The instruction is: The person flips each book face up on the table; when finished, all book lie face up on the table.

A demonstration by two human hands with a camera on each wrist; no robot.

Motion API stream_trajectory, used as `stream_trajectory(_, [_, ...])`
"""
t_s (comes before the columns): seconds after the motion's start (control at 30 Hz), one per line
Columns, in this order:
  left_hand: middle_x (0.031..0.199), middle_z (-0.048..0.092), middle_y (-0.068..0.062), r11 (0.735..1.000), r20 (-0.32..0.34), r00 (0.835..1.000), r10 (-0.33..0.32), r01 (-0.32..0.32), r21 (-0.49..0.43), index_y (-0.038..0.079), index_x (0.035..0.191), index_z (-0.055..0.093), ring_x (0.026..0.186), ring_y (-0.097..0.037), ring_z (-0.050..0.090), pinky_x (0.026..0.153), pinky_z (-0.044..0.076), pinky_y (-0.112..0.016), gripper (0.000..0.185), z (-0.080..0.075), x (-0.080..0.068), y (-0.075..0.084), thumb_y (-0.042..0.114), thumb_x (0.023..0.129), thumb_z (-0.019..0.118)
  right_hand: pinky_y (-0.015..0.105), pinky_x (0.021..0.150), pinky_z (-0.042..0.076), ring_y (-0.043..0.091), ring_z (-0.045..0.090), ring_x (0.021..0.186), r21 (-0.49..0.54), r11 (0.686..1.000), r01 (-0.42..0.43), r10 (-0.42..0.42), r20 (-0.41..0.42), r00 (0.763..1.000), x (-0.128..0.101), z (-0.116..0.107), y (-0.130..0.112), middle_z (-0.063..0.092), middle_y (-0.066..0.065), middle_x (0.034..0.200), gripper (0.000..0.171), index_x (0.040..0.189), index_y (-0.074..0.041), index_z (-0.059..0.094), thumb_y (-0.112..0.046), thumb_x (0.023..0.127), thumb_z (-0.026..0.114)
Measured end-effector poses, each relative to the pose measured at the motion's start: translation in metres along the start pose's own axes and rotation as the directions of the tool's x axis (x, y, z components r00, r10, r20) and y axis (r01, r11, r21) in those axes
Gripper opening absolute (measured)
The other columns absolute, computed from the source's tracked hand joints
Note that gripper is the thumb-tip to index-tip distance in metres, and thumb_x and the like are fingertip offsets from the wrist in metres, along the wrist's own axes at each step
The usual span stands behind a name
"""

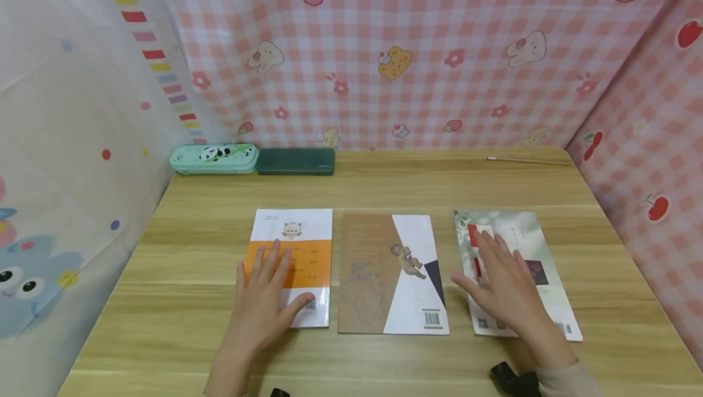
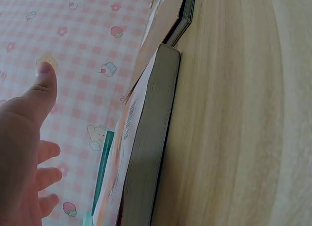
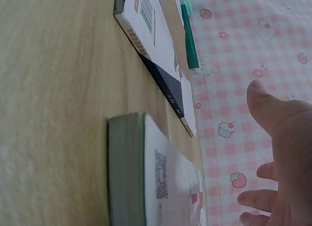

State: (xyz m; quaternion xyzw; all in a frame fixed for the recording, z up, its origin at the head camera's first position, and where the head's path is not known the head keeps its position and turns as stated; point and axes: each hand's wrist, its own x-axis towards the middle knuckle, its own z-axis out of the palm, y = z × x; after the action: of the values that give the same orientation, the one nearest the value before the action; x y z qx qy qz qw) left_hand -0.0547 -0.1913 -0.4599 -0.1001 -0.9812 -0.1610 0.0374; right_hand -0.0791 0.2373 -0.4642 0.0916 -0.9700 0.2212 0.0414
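Note:
Three books lie flat in a row on the wooden table. My left hand (image 1: 262, 302), fingers spread, is over the white book with an orange band (image 1: 318, 263) on the left. In the left wrist view a gap shows between that hand and the cover. The middle book, brown and white with a baby picture (image 1: 365, 299), has no hand on it. Over the pale green book (image 1: 527, 232) on the right is my right hand (image 1: 508, 281), its fingers extended. In the right wrist view it too is apart from the cover. Neither hand holds anything.
At the table's (image 1: 395, 183) back left stand a mint pencil case with pandas (image 1: 216, 162) and a dark green case (image 1: 296, 162), side by side. A thin pencil (image 1: 527, 160) lies at the back right. Patterned cloth (image 1: 351, 49) hangs along the back and both sides.

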Motion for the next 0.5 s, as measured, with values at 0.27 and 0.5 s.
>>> stream_trajectory(0.27, [0.163,0.03,-0.016,0.999,-0.033,0.999,0.003,-0.005,-0.054,0.007,0.156,0.039,0.151,-0.041,0.019,0.119,0.01,-0.067,0.093,-0.0052,-0.0009,-0.0018,0.055,0.085,0.075,0.068,0.106,0.037,0.052,0.046,0.131,0.026,0.998,0.057,-0.054,-0.101,0.993,0.0048,-0.0021,-0.0014,0.054,0.033,0.139,0.087,0.146,0.006,0.044,-0.042,0.084,0.082])
stream_trajectory(0.5, [0.155,0.043,-0.019,0.994,-0.101,0.995,0.015,-0.026,-0.102,0.004,0.15,0.047,0.146,-0.042,0.03,0.118,0.017,-0.066,0.082,-0.0082,-0.0049,-0.0059,0.043,0.085,0.08,0.069,0.098,0.044,0.049,0.054,0.125,0.069,0.994,0.088,-0.076,-0.157,0.985,0.01,-0.0038,-0.0042,0.057,0.027,0.139,0.078,0.147,-0.001,0.048,-0.036,0.085,0.082])
